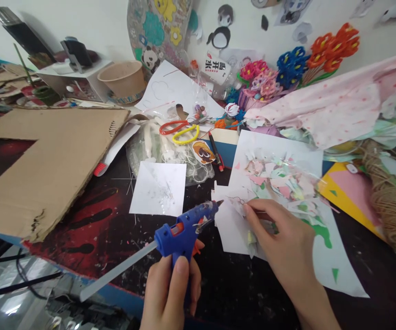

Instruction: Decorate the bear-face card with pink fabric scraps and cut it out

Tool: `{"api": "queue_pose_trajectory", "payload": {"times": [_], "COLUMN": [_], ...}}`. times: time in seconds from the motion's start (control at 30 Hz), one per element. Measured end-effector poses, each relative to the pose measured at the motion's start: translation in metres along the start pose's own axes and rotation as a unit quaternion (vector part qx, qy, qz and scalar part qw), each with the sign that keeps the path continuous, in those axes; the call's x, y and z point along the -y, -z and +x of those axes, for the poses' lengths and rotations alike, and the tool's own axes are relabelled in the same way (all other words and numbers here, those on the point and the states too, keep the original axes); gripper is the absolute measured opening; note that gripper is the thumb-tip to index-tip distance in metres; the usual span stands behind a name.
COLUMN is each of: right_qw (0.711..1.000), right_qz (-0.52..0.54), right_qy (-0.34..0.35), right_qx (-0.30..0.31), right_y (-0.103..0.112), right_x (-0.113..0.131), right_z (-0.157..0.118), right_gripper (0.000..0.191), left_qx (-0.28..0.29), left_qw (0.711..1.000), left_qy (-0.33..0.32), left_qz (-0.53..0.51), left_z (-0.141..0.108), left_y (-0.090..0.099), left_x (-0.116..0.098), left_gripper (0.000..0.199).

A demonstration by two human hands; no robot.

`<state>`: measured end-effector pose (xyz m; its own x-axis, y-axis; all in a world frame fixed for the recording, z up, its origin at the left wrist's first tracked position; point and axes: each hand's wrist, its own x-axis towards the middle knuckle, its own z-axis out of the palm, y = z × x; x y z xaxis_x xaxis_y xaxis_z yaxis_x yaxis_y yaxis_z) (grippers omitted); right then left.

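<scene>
My left hand (170, 288) is wrapped round the handle of a blue hot glue gun (184, 227). A long whitish glue stick (118, 270) juts out of its back, and the nozzle points right. Close to that nozzle, my right hand (283, 243) pinches a small piece of white paper (237, 206) between thumb and fingers. Beneath it lies a white paper sheet (230, 238). Torn pink, green and white paper scraps (280, 178) are heaped just beyond my right hand. A white square of paper (158, 188) with dried glue marks rests left of the nozzle.
Cardboard (57, 160) covers the table's left side. Behind the square are a plastic bag (136, 156), orange scissors (173, 127), yellow scissors (186, 134) and a pen (216, 151). Twine (390, 197) stands at the right, pipe-cleaner flowers (292, 66) at the back, a brown pot (122, 80) back left.
</scene>
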<state>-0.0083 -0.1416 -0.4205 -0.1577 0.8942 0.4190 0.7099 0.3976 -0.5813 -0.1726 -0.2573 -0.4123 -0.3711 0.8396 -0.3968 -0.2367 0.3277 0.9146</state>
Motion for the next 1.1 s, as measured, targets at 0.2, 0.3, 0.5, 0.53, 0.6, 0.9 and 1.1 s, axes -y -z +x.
{"api": "queue_pose_trajectory", "payload": {"times": [0.2, 0.3, 0.5, 0.53, 0.6, 0.9, 1.1], "right_qw": [0.979, 0.970, 0.994, 0.997, 0.999, 0.971, 0.974], "right_qz": [-0.090, -0.118, -0.045, -0.042, -0.031, 0.179, 0.163], "right_qy": [0.183, 0.215, 0.096, 0.064, -0.001, -0.159, -0.150], "right_qx": [0.005, 0.006, 0.021, 0.019, 0.019, -0.008, -0.047], "right_y": [-0.006, -0.006, -0.005, -0.005, -0.003, 0.003, 0.010], "right_x": [0.003, 0.004, 0.003, 0.003, 0.004, -0.006, -0.007], "right_z": [-0.003, -0.004, -0.006, -0.006, -0.004, 0.007, 0.005], "right_gripper": [0.007, 0.010, 0.015, 0.015, 0.017, 0.026, 0.029], "left_qx": [0.006, 0.018, -0.013, -0.011, -0.005, 0.022, 0.022], "left_qw": [1.000, 0.999, 0.999, 1.000, 0.999, 0.998, 0.997], "left_qy": [-0.019, -0.027, -0.023, -0.026, -0.035, -0.062, -0.077], "left_qz": [-0.020, -0.030, -0.017, -0.014, -0.007, 0.004, 0.018], "left_z": [-0.001, 0.002, -0.007, -0.009, -0.012, -0.020, -0.025], "left_y": [0.019, 0.024, 0.022, 0.022, 0.023, 0.025, 0.026], "left_x": [-0.006, -0.004, -0.002, -0.003, -0.006, -0.015, -0.018], "left_gripper": [0.046, 0.048, 0.042, 0.042, 0.043, 0.054, 0.055]}}
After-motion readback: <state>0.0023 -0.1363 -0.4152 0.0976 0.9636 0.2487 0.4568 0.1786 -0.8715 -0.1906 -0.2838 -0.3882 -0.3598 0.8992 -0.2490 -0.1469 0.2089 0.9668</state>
